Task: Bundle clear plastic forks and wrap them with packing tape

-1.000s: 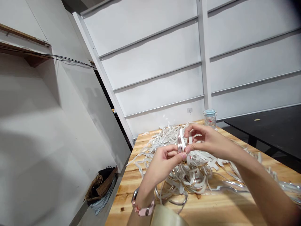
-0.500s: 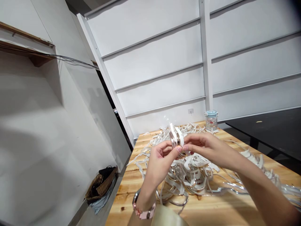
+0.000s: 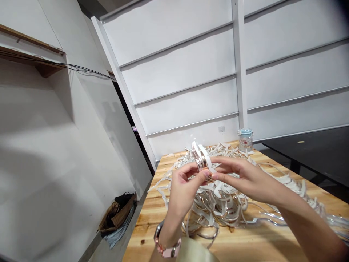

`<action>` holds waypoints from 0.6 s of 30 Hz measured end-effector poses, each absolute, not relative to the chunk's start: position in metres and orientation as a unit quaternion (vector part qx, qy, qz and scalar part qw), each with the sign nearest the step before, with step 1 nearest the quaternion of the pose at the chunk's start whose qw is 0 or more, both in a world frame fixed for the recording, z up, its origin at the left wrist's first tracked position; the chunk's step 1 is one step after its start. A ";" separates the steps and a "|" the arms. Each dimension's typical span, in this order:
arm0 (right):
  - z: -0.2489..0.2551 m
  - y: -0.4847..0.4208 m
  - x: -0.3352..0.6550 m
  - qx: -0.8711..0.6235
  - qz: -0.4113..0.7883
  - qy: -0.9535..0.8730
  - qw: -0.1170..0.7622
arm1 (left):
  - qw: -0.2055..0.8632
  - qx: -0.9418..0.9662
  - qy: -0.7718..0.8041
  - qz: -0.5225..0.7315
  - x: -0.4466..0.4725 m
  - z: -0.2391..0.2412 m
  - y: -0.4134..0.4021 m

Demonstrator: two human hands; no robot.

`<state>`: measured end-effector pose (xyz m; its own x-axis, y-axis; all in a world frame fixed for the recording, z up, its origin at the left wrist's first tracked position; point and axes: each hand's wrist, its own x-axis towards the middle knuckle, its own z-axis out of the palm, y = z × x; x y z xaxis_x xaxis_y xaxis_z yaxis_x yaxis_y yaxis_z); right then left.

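A small coil of shiny rose-gold and white strip (image 3: 201,158) is held up over the table between both hands. My left hand (image 3: 187,183) is closed around its left side, with the thumb pressed on the near lower edge. On the other side my right hand (image 3: 236,174) pinches the white band at the coil's right with thumb and fingertips. Beneath the hands lies a heap of similar coiled strips (image 3: 218,207), white, silver and gold. The fingers hide the lower part of the held coil.
The wooden table (image 3: 152,218) carries more loose strips (image 3: 294,185) on the right and at the back. A clear jar with a blue lid (image 3: 245,140) stands at the far edge. There is a black table (image 3: 313,153) at right and a box (image 3: 117,214) on the floor at left.
The coil has tilted slightly to the left in the hands, and its white band has swung into fuller view. Both hands keep their hold, nearly in the same place.
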<state>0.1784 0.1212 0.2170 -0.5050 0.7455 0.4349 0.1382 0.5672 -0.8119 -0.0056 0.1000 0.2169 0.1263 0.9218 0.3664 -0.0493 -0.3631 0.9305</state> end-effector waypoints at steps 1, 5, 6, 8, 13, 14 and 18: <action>0.216 0.122 0.178 -0.293 0.362 -0.781 0.416 | 0.432 0.607 0.357 0.563 -0.005 0.217 0.100; 0.214 0.119 0.175 -0.300 0.338 -0.787 0.421 | 0.410 0.610 0.359 0.576 -0.002 0.217 0.095; 0.215 0.116 0.176 -0.300 0.328 -0.792 0.419 | 0.406 0.611 0.359 0.577 -0.001 0.218 0.092; 0.218 0.106 0.178 -0.311 0.305 -0.798 0.417 | 0.395 0.617 0.360 0.578 0.000 0.219 0.082; 0.214 0.059 0.198 -0.339 0.273 -0.827 0.354 | 0.422 0.618 0.349 0.564 0.005 0.219 0.039; 0.209 0.047 0.203 -0.341 0.281 -0.833 0.333 | 0.443 0.615 0.350 0.550 0.007 0.217 0.030; 0.168 -0.001 0.218 -0.358 0.360 -0.805 0.308 | 0.539 0.600 0.374 0.458 0.023 0.194 -0.006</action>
